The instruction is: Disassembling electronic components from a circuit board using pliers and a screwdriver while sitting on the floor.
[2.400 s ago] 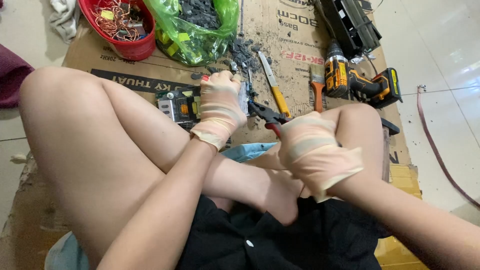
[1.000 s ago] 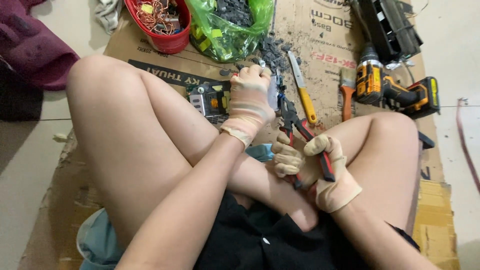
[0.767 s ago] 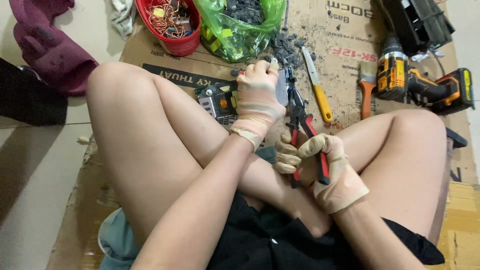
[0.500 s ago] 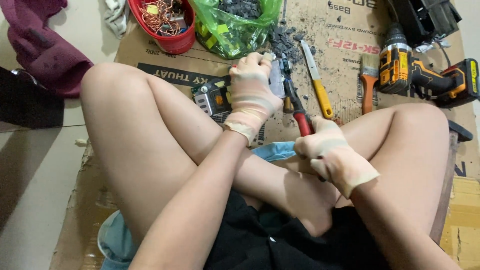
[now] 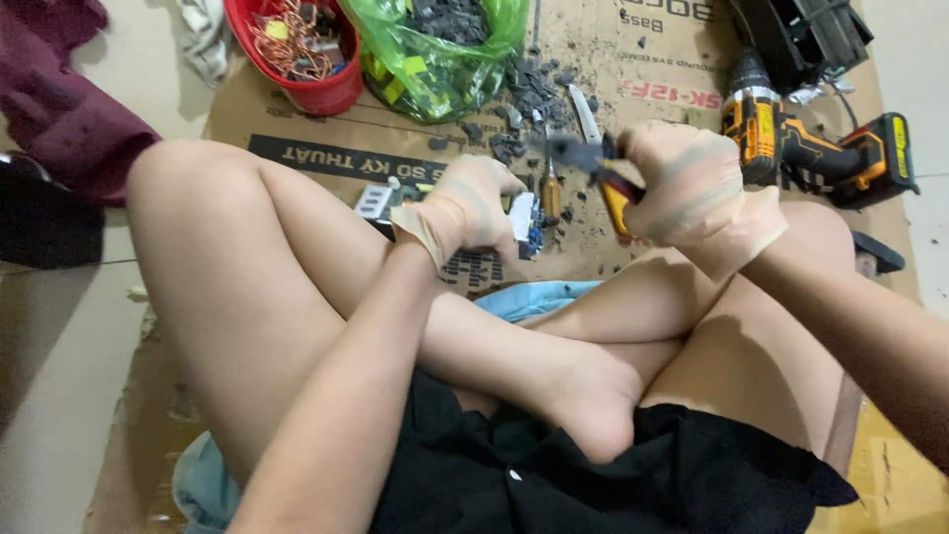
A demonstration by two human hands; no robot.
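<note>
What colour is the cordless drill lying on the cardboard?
Orange and black; the cordless drill shows clearly in the head view, beside the right hand.

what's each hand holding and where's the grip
Left hand grips a small circuit board by its left side; right hand holds pliers by the handles.

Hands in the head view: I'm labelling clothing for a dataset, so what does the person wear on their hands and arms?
Both the left hand and the right hand wear thin, tight, pale beige gloves, slightly see-through, each ending at the wrist in a rolled cuff. Faint darker bands show across the backs of the gloves. Both forearms are bare, with no sleeves, watch or jewellery visible.
</note>
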